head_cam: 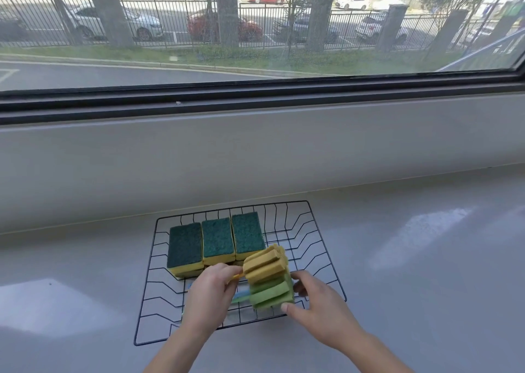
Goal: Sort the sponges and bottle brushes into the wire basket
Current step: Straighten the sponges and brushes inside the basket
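A black wire basket [321,259] sits on the grey counter. Three yellow sponges with dark green scouring tops [216,240] lie side by side in its far left part. Over the basket's near right part are two bottle brushes, one with a yellow foam head [265,264] and one with a green foam head [271,291]. My left hand [208,293] is shut on their thin handles. My right hand [315,301] touches the green head's right side with thumb and fingers. The handles are mostly hidden by my left hand.
The grey counter [426,259] runs wide on both sides of the basket. A low grey wall and a dark window frame [255,99] stand behind it. A street and parked cars show through the glass.
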`<state>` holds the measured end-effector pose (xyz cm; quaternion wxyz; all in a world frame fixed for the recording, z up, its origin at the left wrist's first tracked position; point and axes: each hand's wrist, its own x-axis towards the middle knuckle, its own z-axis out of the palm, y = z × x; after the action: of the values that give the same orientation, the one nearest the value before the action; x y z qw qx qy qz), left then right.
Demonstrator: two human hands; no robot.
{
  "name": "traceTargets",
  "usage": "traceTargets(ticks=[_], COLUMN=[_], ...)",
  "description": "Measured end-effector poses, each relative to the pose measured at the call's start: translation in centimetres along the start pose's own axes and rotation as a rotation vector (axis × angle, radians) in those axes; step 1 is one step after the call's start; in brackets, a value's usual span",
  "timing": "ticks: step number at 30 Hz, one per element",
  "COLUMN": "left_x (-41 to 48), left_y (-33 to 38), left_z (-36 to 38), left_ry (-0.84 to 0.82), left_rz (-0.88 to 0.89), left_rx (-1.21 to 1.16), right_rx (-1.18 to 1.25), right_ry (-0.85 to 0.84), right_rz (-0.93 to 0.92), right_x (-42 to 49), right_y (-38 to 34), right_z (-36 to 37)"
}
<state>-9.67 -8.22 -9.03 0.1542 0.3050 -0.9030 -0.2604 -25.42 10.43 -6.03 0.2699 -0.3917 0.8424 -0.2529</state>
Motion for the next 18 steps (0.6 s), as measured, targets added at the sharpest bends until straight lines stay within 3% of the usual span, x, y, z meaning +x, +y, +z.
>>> traceTargets(ticks=[7, 14, 18], left_x=[-0.3, 0.0, -0.8], left_y=[-0.6, -0.9, -0.5], left_z=[-0.4, -0.6, -1.0], left_ry=[0.006, -0.034, 0.039], left_rz=[-0.043, -0.047, -0.075], left_rx=[0.058, 0.152, 0.143], right_rx=[0.084, 0.617, 0.653], right_ry=[-0.034, -0.113, -0.036], right_rz=[0.055, 0.213, 0.267], right_x=[0.1, 1.8, 3.6], right_y=[0.5, -2.0, -4.1], right_z=[-0.3, -1.3, -0.5])
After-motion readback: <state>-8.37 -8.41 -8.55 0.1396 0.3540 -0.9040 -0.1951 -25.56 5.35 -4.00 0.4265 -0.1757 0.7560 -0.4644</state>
